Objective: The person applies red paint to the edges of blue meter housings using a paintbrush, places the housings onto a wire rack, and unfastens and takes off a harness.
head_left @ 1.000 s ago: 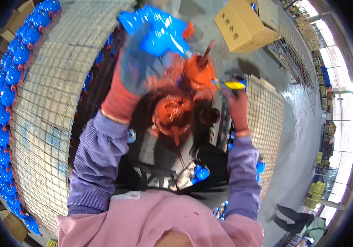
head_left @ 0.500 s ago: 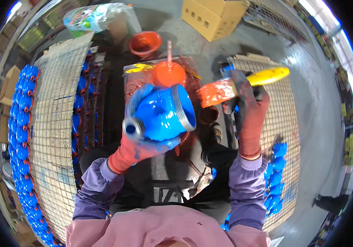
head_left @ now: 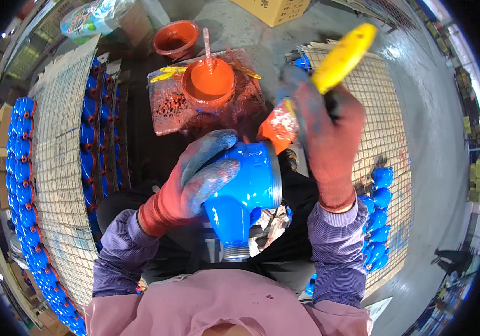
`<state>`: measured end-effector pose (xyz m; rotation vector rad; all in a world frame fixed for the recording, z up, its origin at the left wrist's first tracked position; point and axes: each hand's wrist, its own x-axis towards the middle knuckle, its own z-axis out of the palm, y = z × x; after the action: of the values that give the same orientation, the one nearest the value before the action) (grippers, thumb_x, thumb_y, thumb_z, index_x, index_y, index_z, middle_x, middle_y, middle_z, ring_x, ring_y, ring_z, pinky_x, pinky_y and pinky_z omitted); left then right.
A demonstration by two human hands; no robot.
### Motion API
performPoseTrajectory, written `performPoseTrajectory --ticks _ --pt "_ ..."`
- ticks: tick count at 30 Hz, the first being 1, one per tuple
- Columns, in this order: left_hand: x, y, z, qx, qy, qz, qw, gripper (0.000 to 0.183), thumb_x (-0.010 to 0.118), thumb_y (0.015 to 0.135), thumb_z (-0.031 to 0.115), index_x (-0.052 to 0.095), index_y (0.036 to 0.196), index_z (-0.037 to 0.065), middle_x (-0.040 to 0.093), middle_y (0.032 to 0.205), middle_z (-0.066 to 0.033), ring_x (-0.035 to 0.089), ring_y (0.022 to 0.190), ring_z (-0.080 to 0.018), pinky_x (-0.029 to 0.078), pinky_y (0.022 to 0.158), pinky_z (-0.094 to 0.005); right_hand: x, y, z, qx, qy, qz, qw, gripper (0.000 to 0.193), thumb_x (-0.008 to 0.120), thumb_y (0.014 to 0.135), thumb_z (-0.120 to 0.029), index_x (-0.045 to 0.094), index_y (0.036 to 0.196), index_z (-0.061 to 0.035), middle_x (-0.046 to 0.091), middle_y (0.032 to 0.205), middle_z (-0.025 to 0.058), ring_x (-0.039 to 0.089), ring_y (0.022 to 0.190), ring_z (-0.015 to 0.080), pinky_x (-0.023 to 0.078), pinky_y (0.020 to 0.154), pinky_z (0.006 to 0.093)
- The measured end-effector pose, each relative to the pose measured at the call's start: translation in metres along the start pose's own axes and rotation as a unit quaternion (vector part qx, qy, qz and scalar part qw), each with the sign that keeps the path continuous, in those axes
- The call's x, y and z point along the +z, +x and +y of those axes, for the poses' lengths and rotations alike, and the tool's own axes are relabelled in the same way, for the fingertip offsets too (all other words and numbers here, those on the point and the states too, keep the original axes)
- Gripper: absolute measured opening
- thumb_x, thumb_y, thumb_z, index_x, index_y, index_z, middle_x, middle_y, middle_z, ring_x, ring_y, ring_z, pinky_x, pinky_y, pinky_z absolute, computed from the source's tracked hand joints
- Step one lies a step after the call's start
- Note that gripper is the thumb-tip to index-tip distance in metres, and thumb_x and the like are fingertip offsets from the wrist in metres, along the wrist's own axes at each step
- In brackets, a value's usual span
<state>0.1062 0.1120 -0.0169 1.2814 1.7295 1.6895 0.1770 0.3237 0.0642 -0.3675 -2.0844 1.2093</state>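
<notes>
Holding a shiny blue pipe piece (head_left: pixel 244 193) over the lap, the left hand (head_left: pixel 195 182) is wrapping around it. The right hand (head_left: pixel 324 134) is gripping a yellow-handled brush (head_left: pixel 338 59), its orange tip touching the piece's rim. An orange paint bowl (head_left: pixel 208 83) is sitting just behind.

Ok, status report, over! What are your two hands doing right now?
Left hand in red glove grips shiny blue metal pipe fitting. Right hand holds yellow-handled paintbrush, orange bristles at fitting's rim. Bowl of orange paint beyond, nothing between.
</notes>
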Motion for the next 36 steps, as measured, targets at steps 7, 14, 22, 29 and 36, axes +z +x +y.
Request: performPoseTrajectory --ticks 7,14,22,29,36 --pt "-0.007 0.005 0.002 0.210 0.210 0.057 0.953 0.076 0.086 0.064 0.016 0.050 0.129 0.001 0.049 0.130 -0.0272 0.053 0.116 -0.0409 0.046 0.097 -0.0456 -0.001 -0.017 -0.007 -0.263 0.038 0.000 0.964 0.038 0.054 0.092 -0.022 0.062 0.109 0.0116 0.064 0.099 0.0166 0.063 0.085 0.0231 0.049 0.074 0.0303" --pt "-0.016 0.001 0.000 0.154 0.242 0.154 0.945 0.101 0.090 0.056 0.022 0.037 0.139 0.001 0.048 0.134 -0.0206 0.048 0.124 -0.0380 0.040 0.104 -0.0467 -0.009 -0.033 -0.029 -0.300 -0.126 -0.058 0.944 0.038 0.057 0.089 -0.036 0.056 0.097 0.0010 0.060 0.085 0.0177 0.062 0.073 0.0256 0.053 0.065 0.0366" --pt "-0.018 0.002 0.018 -0.046 -0.136 0.231 0.962 0.101 0.090 0.058 0.020 0.033 0.140 0.003 0.051 0.130 -0.0089 0.053 0.118 -0.0205 0.046 0.098 -0.0366 0.010 -0.041 -0.035 -0.352 -0.050 -0.071 0.932 0.037 0.079 0.065 -0.021 0.066 0.098 -0.0085 0.067 0.092 0.0086 0.065 0.079 0.0258 0.054 0.066 0.0370" --pt "-0.038 -0.003 0.042 -0.178 -0.377 0.238 0.877 0.071 0.078 0.075 0.016 0.041 0.134 0.004 0.062 0.111 -0.0102 0.067 0.087 -0.0178 0.057 0.071 -0.0312 0.017 -0.042 -0.039 -0.353 -0.097 -0.149 0.919 0.039 0.074 0.058 -0.013 0.068 0.096 -0.0088 0.067 0.095 0.0097 0.065 0.080 0.0268 0.054 0.067 0.0367" --pt "-0.037 -0.002 0.027 -0.163 -0.633 0.174 0.736 0.072 0.055 0.089 0.056 0.040 0.136 0.003 0.064 0.108 -0.0199 0.069 0.076 -0.0295 0.055 0.051 -0.0305 0.034 -0.035 -0.020 -0.353 0.002 -0.106 0.930 0.047 0.063 0.087 -0.053 0.062 0.093 -0.0063 0.060 0.089 0.0155 0.063 0.077 0.0272 0.053 0.066 0.0366"
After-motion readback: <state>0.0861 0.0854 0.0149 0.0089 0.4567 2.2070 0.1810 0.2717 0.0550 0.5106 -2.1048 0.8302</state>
